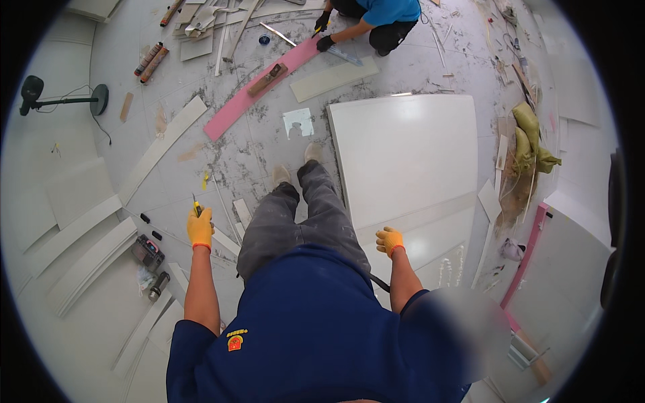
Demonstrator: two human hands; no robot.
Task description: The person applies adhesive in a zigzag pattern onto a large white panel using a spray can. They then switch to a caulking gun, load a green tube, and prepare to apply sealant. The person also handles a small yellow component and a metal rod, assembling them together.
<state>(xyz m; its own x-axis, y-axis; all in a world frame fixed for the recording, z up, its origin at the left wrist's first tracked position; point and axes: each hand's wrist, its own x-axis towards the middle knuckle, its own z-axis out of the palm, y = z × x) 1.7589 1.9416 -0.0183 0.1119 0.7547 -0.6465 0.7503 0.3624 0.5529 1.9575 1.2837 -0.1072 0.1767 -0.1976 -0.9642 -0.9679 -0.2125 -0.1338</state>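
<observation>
My left hand [201,227], in an orange-yellow work glove, is held out at my side. It grips a utility knife [197,207] with a yellow and black handle, its blade pointing away from me. On the other side, my right hand [390,241] wears a matching glove. Its fingers are loosely curled, and I see nothing in them. Beneath and beyond that hand lies a large white panel [408,161] on the floor. Farther ahead, a long pink board [227,121] carries a wooden hand plane [268,80].
A crouching person [390,15] in black gloves works at the pink board's far end. White strips [164,148] and sealant tubes [151,63] lie to the left, near a dark lamp [65,102]. Green sacks [526,136] rest at right. Debris litters the floor.
</observation>
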